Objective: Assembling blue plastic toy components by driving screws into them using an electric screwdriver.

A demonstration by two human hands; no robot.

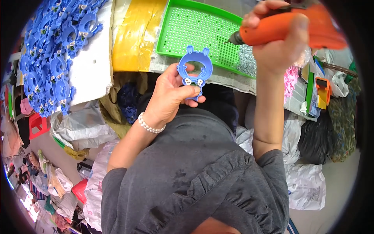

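Left hand [170, 89] pinches a blue ring-shaped part [196, 57]; to its right, the right hand [277, 50] wraps round an orange power tool [269, 29]; green tray [189, 31] just beyond the pinched part.

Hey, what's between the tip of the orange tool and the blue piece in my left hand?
In the head view, just a holed part of the green tray shows between the tip of the orange tool and the blue piece.

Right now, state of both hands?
Left hand: closed, holding a blue ring-shaped part.
Right hand: closed, holding an orange power tool.
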